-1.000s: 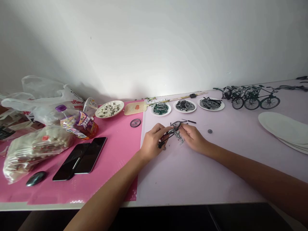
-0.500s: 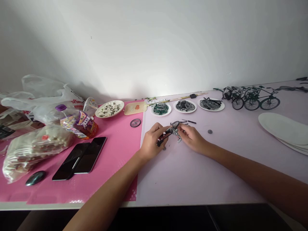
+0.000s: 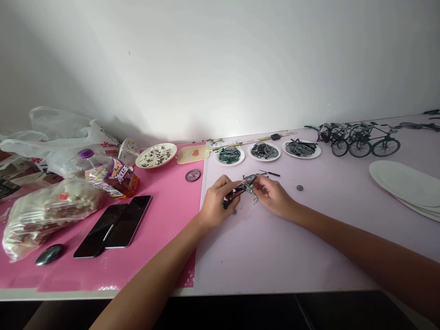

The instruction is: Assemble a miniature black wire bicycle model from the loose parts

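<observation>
Between my two hands is a partly assembled model bicycle (image 3: 248,187), dark and silver, held just above the pale tabletop. My left hand (image 3: 217,201) is closed round its dark frame from the left. On the other side, the fingers of my right hand (image 3: 271,195) pinch the silver part near the wheel; my fingertips hide some of it. A small screwdriver (image 3: 274,173) lies just beyond my right hand. To the right of that hand rests a small grey disc (image 3: 300,188). A loose spoked wheel (image 3: 193,175) lies on the pink mat.
Small plates of bicycle parts (image 3: 229,156) line the wall, beside a bowl of pale pieces (image 3: 156,156). Finished model bicycles (image 3: 360,140) stand at the back right, near stacked white plates (image 3: 405,183). On the left are a drink bottle (image 3: 112,176), phones (image 3: 127,222) and a mouse (image 3: 50,255).
Both hands keep their grip on the model bicycle, which has barely shifted. The whole view has moved very slightly.
</observation>
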`<state>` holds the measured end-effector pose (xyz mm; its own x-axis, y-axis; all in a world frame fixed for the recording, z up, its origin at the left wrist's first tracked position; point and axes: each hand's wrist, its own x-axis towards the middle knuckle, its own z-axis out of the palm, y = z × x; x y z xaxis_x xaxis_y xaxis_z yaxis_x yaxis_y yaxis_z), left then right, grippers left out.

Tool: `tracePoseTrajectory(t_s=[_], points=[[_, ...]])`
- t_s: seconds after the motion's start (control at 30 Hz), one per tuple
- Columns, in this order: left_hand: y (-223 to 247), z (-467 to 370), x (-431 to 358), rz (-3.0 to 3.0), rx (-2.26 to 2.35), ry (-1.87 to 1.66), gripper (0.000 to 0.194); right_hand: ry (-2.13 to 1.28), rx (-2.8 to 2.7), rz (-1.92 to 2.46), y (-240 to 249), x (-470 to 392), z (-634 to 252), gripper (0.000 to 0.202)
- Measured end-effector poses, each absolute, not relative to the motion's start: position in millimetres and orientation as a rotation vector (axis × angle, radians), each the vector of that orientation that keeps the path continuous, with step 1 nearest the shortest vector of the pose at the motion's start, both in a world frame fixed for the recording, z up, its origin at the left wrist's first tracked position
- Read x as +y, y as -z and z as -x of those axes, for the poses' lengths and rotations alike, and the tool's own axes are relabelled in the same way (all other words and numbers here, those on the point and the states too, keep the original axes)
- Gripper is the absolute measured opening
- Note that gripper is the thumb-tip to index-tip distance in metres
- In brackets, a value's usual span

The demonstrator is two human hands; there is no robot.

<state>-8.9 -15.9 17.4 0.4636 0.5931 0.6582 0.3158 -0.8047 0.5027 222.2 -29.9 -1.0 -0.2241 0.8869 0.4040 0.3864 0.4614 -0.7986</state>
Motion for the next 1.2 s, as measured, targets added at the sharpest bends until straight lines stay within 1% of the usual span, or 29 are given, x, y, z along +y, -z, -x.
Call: tracePoseTrajectory(t_s=[0.07,0.27,0.37,0.57,0.67,0.77,0.83,0.93,1.13,1.2], points=[[-17.3,8.8,-16.1,-2.398,0.76,-1.26,0.041,-0.687,-1.791,1.086,1.8,-29.7,-221.8,0.028],[-17.6,8.4,-16.0,-2.392,0.755,-1.253,0.037,-0.768,-1.799,1.119,1.4,-29.9,-222.8,0.038],[-17.1,8.0,-15.6,-2.4,0.761,-1.268,0.036,-0.763,-1.81,1.106,1.8,-29.9,-222.3,0.033],[-16.8,6.4,-15.9,-2.373,0.744,-1.292,0.028,-0.628,-1.755,1.098,1.9,-29.2,-221.4,0.025],[-17.1,6.2,-15.5,-2.354,0.739,-1.301,0.026,-0.63,-1.789,1.111,0.7,-29.2,-222.7,0.028],[-17.7,7.1,-14.3,-2.362,0.757,-1.302,0.024,-0.7,-1.818,1.101,0.1,-29.7,-223.1,0.033],[-18.5,7.6,-13.8,-2.367,0.77,-1.313,0.023,-0.725,-1.82,1.083,0.2,-30.0,-222.4,0.028],[-19.5,7.5,-14.5,-2.357,0.773,-1.312,0.024,-0.677,-1.79,1.087,0.9,-29.8,-221.2,0.022],[-19.8,5.9,-16.5,-2.335,0.771,-1.278,0.022,-0.641,-1.795,1.104,0.1,-28.4,-221.9,0.028],[-19.8,5.6,-16.5,-2.329,0.771,-1.283,0.022,-0.655,-1.819,1.117,-1.1,-28.9,-222.3,0.033]])
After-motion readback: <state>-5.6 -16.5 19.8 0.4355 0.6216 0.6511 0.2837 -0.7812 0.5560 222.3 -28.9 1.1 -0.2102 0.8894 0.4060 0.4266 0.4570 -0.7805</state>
